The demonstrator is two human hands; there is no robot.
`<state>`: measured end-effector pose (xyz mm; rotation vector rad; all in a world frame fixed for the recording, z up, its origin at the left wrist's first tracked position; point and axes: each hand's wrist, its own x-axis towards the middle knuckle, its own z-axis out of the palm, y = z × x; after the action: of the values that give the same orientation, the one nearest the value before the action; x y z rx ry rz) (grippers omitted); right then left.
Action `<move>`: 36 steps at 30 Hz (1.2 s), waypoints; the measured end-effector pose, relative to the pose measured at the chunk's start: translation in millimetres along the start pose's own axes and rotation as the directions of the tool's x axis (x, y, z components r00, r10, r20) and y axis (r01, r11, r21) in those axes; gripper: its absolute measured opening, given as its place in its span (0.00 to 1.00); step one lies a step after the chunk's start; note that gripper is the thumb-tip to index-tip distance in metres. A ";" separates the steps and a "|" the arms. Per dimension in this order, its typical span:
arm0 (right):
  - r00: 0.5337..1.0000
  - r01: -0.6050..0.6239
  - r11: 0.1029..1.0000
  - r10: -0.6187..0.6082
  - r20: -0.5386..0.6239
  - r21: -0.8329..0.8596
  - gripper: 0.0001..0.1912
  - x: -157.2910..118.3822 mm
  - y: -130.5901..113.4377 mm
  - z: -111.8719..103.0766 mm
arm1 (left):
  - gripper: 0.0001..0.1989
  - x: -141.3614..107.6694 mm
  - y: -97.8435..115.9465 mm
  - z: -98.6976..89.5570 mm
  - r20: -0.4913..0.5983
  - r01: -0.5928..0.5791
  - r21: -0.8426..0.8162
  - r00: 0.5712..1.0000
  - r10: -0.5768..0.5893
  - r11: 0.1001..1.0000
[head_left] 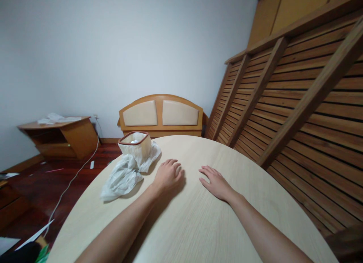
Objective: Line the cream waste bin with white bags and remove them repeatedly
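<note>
Both of my hands rest on a round, pale wood-grain table (pixel 184 232). My left hand (pixel 169 174) lies palm down, fingers loosely curved and apart, holding nothing. Just left of it stands a small bin (pixel 146 146) with a brown rim and a white plastic bag as liner; something white shows inside. The bag's crumpled white plastic (pixel 123 178) spills over the table in front of the bin. My right hand (pixel 214 181) sits right of the table's middle, thumb and fingers spread, also holding nothing.
A wooden headboard (pixel 160 113) with two cream panels stands by the wall. A slatted wooden frame (pixel 283 104) leans on the right. At left are a low cabinet (pixel 76 138) with white items on top and a cable (pixel 75 176) across the dark red floor.
</note>
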<state>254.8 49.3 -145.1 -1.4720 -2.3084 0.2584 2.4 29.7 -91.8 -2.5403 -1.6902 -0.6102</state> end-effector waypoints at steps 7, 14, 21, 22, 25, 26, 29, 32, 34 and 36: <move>1.000 -0.001 1.000 0.001 0.000 0.005 0.26 -1.6 -0.3 -3.4 | 0.20 12.0 -32.2 -56.7 -0.257 0.159 0.040 0.956 -0.143 0.986; 1.000 0.001 1.000 -0.001 0.001 0.009 0.25 -1.8 -0.3 -4.6 | 0.23 5.0 -61.5 -74.9 -0.501 0.393 0.253 0.835 -0.228 0.884; 1.000 -0.005 1.000 0.005 0.002 0.014 0.25 -2.9 0.9 -4.0 | 0.22 0.9 -83.9 -66.6 -0.495 0.502 0.294 0.808 -0.320 0.813; 1.000 -0.004 1.000 0.004 0.002 0.015 0.25 -3.2 0.7 -4.4 | 0.21 1.0 -85.3 -66.6 -0.481 0.490 0.299 0.818 -0.314 0.819; 1.000 -0.005 1.000 0.005 0.000 0.016 0.25 -3.9 0.3 -5.6 | 0.21 2.3 -86.9 -68.8 -0.448 0.451 0.316 0.847 -0.288 0.835; 1.000 -0.004 1.000 0.004 0.000 0.017 0.25 -4.0 0.3 -6.0 | 0.21 2.9 -87.0 -69.8 -0.442 0.438 0.321 0.853 -0.277 0.840; 1.000 0.000 1.000 0.000 0.001 0.019 0.26 -4.1 0.6 -6.6 | 0.21 4.9 -87.9 -71.8 -0.429 0.387 0.313 0.872 -0.235 0.867; 1.000 -0.001 1.000 0.001 -0.001 0.021 0.26 -4.1 0.7 -6.6 | 0.20 6.3 -88.4 -71.4 -0.421 0.346 0.297 0.884 -0.203 0.890; 1.000 -0.001 1.000 0.001 -0.001 0.024 0.26 -3.9 0.8 -6.6 | 0.19 6.9 -87.1 -70.2 -0.415 0.328 0.296 0.890 -0.188 0.897; 1.000 -0.002 1.000 0.002 0.001 0.028 0.26 -3.7 0.7 -6.9 | 0.18 7.3 -83.9 -68.4 -0.406 0.303 0.298 0.898 -0.167 0.905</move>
<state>259.6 45.9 -140.0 -1.4613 -2.2953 0.2912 -90.8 54.3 -42.0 -1.8478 -1.7870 -0.6735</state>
